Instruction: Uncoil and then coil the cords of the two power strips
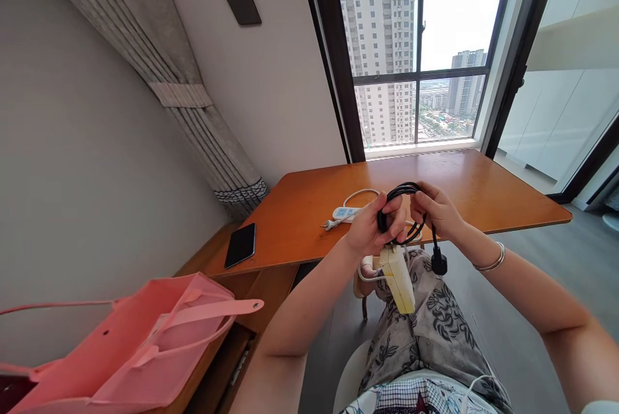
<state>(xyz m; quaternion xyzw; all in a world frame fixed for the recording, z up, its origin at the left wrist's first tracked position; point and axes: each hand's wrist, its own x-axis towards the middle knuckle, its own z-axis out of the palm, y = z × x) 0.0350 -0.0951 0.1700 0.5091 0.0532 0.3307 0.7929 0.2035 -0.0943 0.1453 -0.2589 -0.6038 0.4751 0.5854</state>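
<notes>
A black power cord (402, 189) is looped into a coil in front of me, above my lap. My left hand (368, 227) is closed round the left side of the coil. On the other side, the fingers of my right hand (439, 211) pinch the cord. Its black plug (439, 263) dangles beneath my right hand. A yellowed white power adapter (398, 282) hangs under my left hand, with a thin white cable (370, 277) beside it. How the adapter meets the black cord is hidden by my fingers.
On the wooden table (300, 207) lie a white power strip (342, 213) with its plug, partly behind my left hand, and a dark tablet (240, 246) near the left edge. An open pink bag (159, 343) stands at lower left. A window (418, 75) rises beyond the table.
</notes>
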